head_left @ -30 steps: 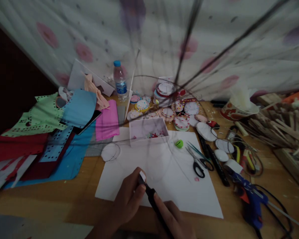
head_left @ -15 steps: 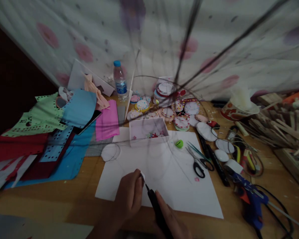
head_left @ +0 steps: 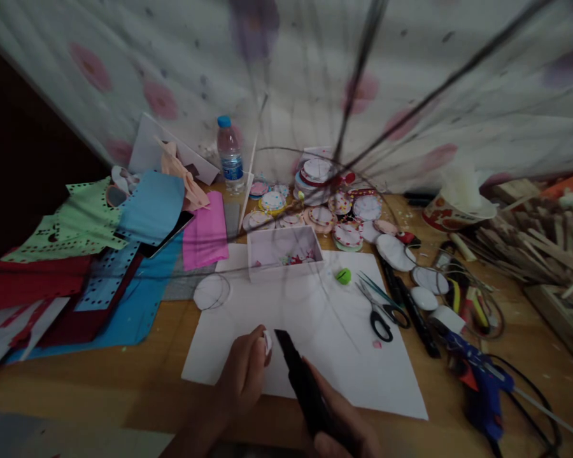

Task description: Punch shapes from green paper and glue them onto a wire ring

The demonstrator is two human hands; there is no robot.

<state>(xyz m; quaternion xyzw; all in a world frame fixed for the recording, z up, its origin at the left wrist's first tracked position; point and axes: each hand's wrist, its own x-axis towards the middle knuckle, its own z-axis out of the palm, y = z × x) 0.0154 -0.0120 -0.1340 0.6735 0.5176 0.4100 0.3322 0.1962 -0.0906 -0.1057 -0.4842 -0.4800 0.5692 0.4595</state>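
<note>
Within the right hand (head_left: 346, 416), an angle-tipped black cutter (head_left: 304, 388)

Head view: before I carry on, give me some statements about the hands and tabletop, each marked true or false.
1. The right hand holds a black cutter. True.
2. The left hand holds the scissors. False: the left hand holds a small white piece.
3. The water bottle stands upright. True.
4. The glue gun lies left of both hands. False: the glue gun lies to their right.
5. A white sheet lies under the open box. True.
</note>
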